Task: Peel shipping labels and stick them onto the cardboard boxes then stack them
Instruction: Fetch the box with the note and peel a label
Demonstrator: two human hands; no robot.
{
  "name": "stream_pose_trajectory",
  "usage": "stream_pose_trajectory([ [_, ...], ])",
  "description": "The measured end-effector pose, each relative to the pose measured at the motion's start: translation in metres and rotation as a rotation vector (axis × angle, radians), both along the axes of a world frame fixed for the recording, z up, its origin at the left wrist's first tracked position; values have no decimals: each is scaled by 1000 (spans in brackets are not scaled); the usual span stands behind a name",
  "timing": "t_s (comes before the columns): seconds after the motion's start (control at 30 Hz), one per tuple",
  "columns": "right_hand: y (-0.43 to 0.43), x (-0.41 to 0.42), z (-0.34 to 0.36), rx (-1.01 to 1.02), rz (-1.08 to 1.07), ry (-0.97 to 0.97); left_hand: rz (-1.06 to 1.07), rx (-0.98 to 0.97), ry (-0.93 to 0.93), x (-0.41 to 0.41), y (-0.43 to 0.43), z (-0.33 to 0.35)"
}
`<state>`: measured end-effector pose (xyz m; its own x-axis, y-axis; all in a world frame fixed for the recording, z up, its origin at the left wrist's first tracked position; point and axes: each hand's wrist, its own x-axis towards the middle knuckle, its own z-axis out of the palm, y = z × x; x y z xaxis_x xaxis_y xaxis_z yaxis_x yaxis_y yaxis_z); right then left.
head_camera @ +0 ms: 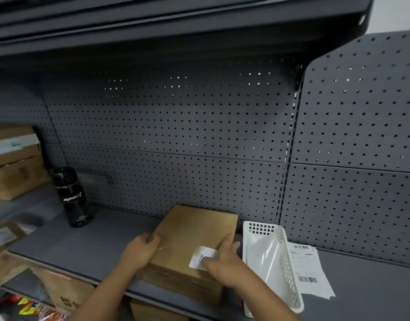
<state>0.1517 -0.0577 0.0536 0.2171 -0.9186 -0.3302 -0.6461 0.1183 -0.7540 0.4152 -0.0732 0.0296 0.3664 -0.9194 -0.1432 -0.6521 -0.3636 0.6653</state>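
Observation:
A brown cardboard box (pixel 194 232) sits on the grey shelf (pixel 95 246), near its front edge. A small white label (pixel 200 259) with handwriting is on the box top, near the right front corner. My left hand (pixel 140 251) grips the box's left edge with curled fingers. My right hand (pixel 225 262) holds the right edge, and its thumb lies on the label. A second box appears to lie under the top one. Sheets of printed shipping labels (pixel 309 272) with barcodes lie to the right.
A white perforated plastic basket (pixel 285 262) stands just right of the box. A black sport bottle (pixel 72 196) stands at the back left. Stacked cardboard boxes (pixel 14 167) sit at far left. Pegboard backs the shelf; another shelf hangs overhead. More boxes lie below.

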Motion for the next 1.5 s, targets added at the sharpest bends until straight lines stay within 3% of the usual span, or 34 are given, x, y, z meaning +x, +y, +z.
stream_pose_trajectory([
  [0.43, 12, 2, 3, -34, -8, -176, 91, 11, 42, 4, 19, 19],
  [0.83, 34, -33, 45, -283, -8, -198, 119, -111, 27, -25, 51, 67],
  [1.17, 49, -115, 63, -405, -163, -238, -9, -217, 98, -119, 62, 89],
  [1.5, 72, -232, 65, -438, -352, -255, -159, -200, 106, -241, 63, 95],
])
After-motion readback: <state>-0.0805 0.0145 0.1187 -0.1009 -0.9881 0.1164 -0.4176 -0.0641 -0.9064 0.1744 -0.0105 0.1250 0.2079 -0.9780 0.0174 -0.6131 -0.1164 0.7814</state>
